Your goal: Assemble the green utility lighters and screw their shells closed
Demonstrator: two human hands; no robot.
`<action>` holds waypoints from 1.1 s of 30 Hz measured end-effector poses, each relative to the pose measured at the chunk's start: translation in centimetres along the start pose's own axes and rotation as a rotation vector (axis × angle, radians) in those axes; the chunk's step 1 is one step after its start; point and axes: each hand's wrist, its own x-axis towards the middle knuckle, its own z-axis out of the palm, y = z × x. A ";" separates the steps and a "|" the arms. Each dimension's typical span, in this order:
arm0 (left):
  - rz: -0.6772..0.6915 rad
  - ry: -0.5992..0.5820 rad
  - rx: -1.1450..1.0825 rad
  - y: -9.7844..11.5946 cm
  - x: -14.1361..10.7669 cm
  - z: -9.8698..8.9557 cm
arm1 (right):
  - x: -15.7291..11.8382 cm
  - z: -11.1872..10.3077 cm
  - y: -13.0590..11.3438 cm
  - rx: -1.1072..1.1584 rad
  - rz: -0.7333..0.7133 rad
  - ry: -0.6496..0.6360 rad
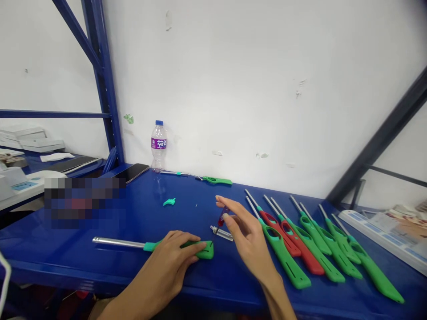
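Observation:
My left hand [176, 253] is closed over the green handle of a long-necked gas lighter [205, 250], which lies flat with its metal tube pointing left. Held between the thumb and fingers of my right hand [245, 231] is a small screwdriver [221, 218] with a dark red, see-through handle, its shaft pointing down. Just under the shaft lies a clear lighter fuel tank [224, 234]; whether the tip touches it I cannot tell. A small turquoise trigger piece [169, 202] lies farther back.
Several green and red gas lighters [320, 249] lie in a row at right. A lighter in parts [216, 181] lies along the wall by a bottle [159, 146] and a phone [131, 172]. Blue metal posts [103, 80] frame the blue table [133, 213]; a power strip [383, 240] sits far right.

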 end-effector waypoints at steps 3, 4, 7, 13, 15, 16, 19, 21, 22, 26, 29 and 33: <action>0.005 0.011 -0.004 -0.2 -0.1 0.2 | 0.2 -0.5 0.6 0.106 0.068 0.010; 0.008 0.018 -0.006 -0.3 -0.1 0.3 | 0.2 -0.4 0.7 0.099 0.082 0.037; 0.019 0.031 -0.006 -0.3 -0.2 0.3 | 0.1 -0.1 0.8 -0.043 0.058 0.122; 0.035 0.050 0.006 -0.2 0.0 0.2 | 0.0 0.0 -0.1 0.035 0.030 0.001; 0.040 0.053 0.002 -0.2 0.0 0.2 | 0.0 0.1 0.1 0.158 0.068 -0.049; 0.042 0.053 -0.001 -0.3 0.0 0.2 | 0.0 0.1 0.2 0.173 0.083 -0.045; 0.037 0.050 -0.010 -0.3 -0.1 0.3 | 0.1 0.1 0.4 0.024 0.068 0.072; 0.028 0.047 -0.012 -0.2 -0.2 0.3 | 0.1 0.0 0.3 -0.083 0.028 0.112; 0.025 0.045 -0.012 -0.2 -0.2 0.3 | 0.0 -0.1 0.2 -0.099 0.014 0.096; 0.017 0.040 -0.014 -0.2 0.0 0.3 | -0.1 -0.3 0.1 0.064 0.046 -0.035; 0.018 0.046 -0.008 -0.3 0.0 0.3 | 0.0 -0.2 0.4 0.122 0.069 -0.016; 0.024 0.056 0.003 -0.3 -0.2 0.3 | 0.1 -0.1 0.3 -0.064 -0.008 0.110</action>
